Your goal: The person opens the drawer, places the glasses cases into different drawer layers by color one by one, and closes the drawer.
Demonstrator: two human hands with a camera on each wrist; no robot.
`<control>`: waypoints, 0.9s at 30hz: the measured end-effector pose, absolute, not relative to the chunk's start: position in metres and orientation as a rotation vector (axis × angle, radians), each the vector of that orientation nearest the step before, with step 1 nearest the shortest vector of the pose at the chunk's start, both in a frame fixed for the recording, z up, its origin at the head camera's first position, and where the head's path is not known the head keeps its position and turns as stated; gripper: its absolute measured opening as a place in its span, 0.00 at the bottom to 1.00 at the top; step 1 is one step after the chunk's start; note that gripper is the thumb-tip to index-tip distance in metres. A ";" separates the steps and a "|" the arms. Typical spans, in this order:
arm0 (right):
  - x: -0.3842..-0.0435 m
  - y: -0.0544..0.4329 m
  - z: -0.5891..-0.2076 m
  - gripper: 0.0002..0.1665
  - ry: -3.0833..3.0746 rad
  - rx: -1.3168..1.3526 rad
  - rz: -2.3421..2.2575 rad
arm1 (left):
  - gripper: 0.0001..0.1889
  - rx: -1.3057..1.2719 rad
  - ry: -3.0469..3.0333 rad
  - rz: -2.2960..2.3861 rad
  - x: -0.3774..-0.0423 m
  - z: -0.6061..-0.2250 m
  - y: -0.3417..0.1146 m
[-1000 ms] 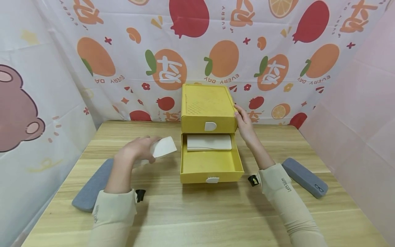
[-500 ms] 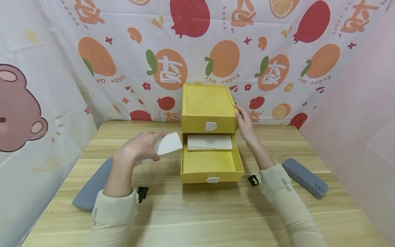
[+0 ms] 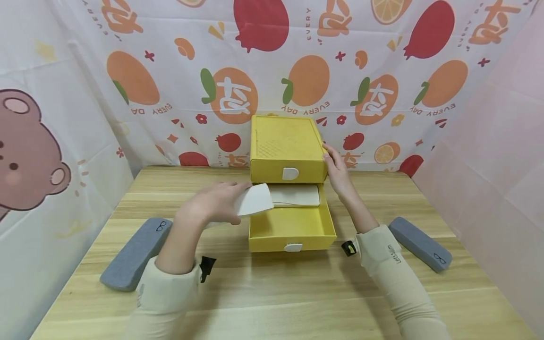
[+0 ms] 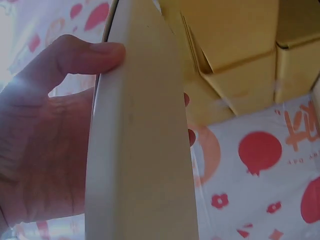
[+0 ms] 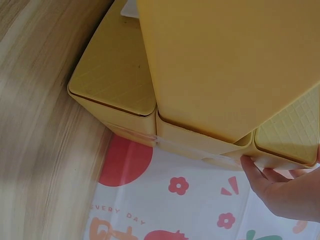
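My left hand (image 3: 214, 205) grips a long white case (image 3: 257, 199), shaped like a glasses case, at the left edge of the pulled-out yellow drawer (image 3: 293, 223). In the left wrist view the thumb lies on one face of the white case (image 4: 150, 140), and fingertips show past its far side. A second white case (image 3: 297, 195) lies across the back of that drawer. My right hand (image 3: 338, 175) rests against the right side of the yellow drawer unit (image 3: 289, 137), near its top. In the right wrist view, the fingers (image 5: 252, 172) touch the unit's side, fairly straight.
A grey glasses case (image 3: 136, 255) with a spectacles mark lies on the wooden table (image 3: 272, 297) at the left. Another grey glasses case (image 3: 420, 244) lies at the right. Behind the drawer unit hangs a fruit-print cloth (image 3: 178, 80).
My left hand has carried the white case rightward to the open drawer, where it now overlaps the drawer's left edge. The right hand has stayed in place on the drawer unit.
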State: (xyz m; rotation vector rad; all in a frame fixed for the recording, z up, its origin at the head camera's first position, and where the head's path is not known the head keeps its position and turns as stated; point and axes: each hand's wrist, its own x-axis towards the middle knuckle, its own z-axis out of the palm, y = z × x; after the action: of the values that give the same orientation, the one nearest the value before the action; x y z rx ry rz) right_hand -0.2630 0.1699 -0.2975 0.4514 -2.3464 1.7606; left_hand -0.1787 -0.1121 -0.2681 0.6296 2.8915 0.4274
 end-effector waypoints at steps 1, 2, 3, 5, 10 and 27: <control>-0.262 0.169 -0.297 0.25 -2.348 0.446 1.760 | 0.38 0.650 2.893 0.408 -0.179 -0.268 -0.108; -0.262 0.169 -0.297 0.25 -2.347 0.443 1.762 | 0.38 0.664 2.894 0.390 -0.179 -0.268 -0.103; -0.261 0.169 -0.296 0.25 -2.348 0.441 1.761 | 0.38 0.682 2.896 0.367 -0.179 -0.268 -0.099; -0.260 0.169 -0.296 0.25 -2.349 0.438 1.764 | 0.38 0.717 2.893 0.333 -0.178 -0.267 -0.091; -0.259 0.169 -0.295 0.26 -2.363 0.426 1.760 | 0.37 0.787 2.859 0.249 -0.177 -0.263 -0.071; -0.282 0.179 -0.316 0.26 -2.338 0.450 1.734 | 0.39 0.909 2.779 0.002 -0.191 -0.267 -0.016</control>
State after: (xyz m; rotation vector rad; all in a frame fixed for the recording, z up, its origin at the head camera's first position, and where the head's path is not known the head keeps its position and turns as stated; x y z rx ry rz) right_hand -0.2818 0.1786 -0.3161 0.4495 -2.3379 1.7335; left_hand -0.1909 -0.0164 -0.2672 0.9094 2.7790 0.0024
